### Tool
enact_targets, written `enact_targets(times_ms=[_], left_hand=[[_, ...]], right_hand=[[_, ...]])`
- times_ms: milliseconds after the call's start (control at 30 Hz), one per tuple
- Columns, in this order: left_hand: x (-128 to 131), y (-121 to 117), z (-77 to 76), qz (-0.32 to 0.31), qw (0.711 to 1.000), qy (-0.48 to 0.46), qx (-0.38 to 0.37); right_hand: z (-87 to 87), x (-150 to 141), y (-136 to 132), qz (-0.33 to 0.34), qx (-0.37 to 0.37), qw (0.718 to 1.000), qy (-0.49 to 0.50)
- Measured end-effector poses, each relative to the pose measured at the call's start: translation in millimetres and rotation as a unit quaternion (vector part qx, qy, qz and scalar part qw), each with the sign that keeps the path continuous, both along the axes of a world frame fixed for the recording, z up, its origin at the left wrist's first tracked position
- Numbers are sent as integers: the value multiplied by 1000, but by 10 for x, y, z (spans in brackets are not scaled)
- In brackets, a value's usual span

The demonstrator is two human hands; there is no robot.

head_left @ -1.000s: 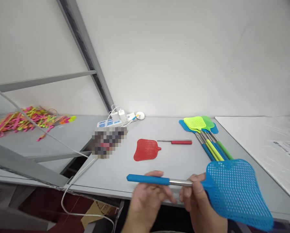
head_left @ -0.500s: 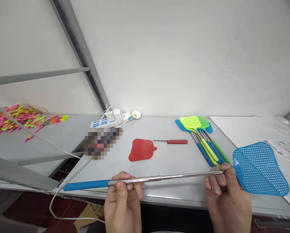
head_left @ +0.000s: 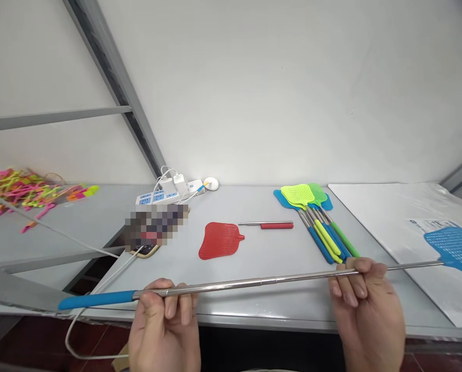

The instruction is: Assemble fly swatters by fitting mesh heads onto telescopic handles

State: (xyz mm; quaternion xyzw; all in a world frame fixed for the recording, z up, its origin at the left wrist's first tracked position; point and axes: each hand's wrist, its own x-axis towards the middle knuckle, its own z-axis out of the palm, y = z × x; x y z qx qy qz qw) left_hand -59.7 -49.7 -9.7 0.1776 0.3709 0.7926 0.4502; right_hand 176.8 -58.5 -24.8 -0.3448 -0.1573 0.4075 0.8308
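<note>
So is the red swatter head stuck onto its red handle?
No, the red swatter head lies apart from the red-handled rod on the table, with a bare gap between them.

A long telescopic swatter runs across the lower frame above the near edge of the table — its grip low left, its head at the far right over a large sheet. The left hand sits under the rod at lower centre-left, the right hand at lower right. Behind them, mid-frame, a loose swatter head lies left of a short handle; right of that lies a bundle of swatters. A power strip sits by the wall — further left, at the frame's edge, a heap of strips.
</note>
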Motion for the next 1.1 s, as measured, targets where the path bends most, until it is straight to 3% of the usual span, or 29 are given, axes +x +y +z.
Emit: enact_targets(times_ms=[133,300,367,500,600,767,933,1033,1100], left_hand=[[169,-5,-37,1,1000,-28,3],[337,-64,-158,-62,998,-13,-17],[241,-50,-125,-46,998,-14,-27],[-15,8,41,15,1000,-16,-11],[-61,12,98,-3,999,-30,-21],[-9,-55,11,-35,998,-27,-43],[-159,-24,1,-32,997,-55,-49],[-144,14,-8,-7,998,-51,-31],[-2,6,-51,14,998,-53,-25]], right_hand=[[-68,-185,-1,43,-9,998,-33],[-203,-462,-58,193,-6,978,-74],[-180,-403,-63,170,-6,983,-71],[-43,-132,-62,48,-7,999,-16],[28,-14,-68,32,3,999,-7],[18,114,-19,-12,-8,999,50],[25,294,63,-59,21,996,57],[20,212,68,-52,14,997,47],[-26,37,47,-22,1,999,49]])
